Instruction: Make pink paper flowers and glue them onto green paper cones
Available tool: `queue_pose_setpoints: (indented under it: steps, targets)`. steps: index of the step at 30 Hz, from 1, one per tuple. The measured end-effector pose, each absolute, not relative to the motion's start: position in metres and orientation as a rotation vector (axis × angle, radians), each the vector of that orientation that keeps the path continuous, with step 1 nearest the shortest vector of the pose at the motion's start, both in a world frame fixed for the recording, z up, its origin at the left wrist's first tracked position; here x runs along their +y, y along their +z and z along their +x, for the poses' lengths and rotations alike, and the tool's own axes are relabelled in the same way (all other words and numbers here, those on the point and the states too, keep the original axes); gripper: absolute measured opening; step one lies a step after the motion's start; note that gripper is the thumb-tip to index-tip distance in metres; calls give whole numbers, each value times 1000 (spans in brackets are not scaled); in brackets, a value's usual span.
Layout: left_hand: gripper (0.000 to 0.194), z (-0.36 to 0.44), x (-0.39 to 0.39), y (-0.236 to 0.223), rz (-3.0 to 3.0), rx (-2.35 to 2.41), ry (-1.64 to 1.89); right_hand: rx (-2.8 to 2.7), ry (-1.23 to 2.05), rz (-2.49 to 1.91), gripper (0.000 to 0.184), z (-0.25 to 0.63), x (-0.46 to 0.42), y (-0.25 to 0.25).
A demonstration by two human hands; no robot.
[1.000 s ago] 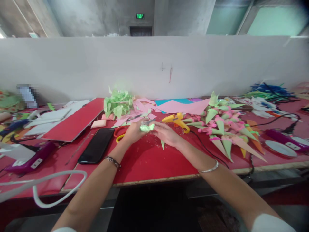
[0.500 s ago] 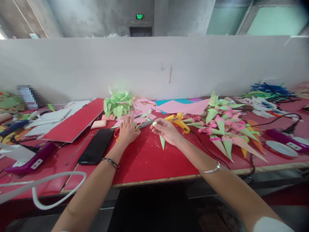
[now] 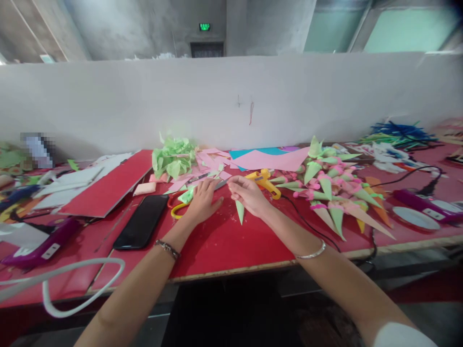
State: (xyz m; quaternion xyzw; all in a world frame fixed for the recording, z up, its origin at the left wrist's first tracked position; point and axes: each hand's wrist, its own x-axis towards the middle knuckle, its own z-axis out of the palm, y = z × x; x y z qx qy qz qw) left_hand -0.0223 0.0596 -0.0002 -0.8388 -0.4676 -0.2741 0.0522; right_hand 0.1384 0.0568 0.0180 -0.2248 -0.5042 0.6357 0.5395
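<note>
My left hand (image 3: 204,200) lies over the scissors (image 3: 178,210), fingers stretched forward and thumb apart. I see the red and yellow handles to its left and the blade beyond its fingertips. A crumpled light green piece (image 3: 186,195) sits against its left side. The curled fingers of my right hand (image 3: 249,195) close around a light green paper cone (image 3: 240,213). Its point sticks out downward below the hand, and its upper part is hidden. Just behind the right hand lies a yellow glue gun (image 3: 266,182).
Finished-looking green and pink cones (image 3: 331,188) are heaped at the right. A black phone (image 3: 142,222) lies left of my left hand. Behind are green crepe paper (image 3: 173,156) and pink sheets (image 3: 275,158). Purple power strips (image 3: 43,246) stand at both sides; a black cord (image 3: 307,219) crosses the table.
My left hand has moved slightly right and lower, with its fingers flatter; the crumpled green piece beside it now shows. My right hand stays by the cone. The whole view has shifted slightly.
</note>
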Motion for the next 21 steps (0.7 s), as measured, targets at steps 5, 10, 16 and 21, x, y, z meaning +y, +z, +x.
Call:
queue_pose_setpoints:
  steps: [5, 10, 16, 21]
  targets:
    - [47, -23, 61, 0, -2569, -1418, -883, -1223, 1529, -537, 24, 138, 55, 19]
    - [46, -23, 61, 2, -2609, -1450, -899, -1379, 1413, -704, 40, 142, 56, 17]
    - [46, -23, 62, 2, -2623, -1443, -891, -1362, 1386, -540, 26, 142, 56, 21]
    - [47, -23, 61, 3, -2632, -1438, -895, -1387, 1468, -621, 22, 143, 53, 22]
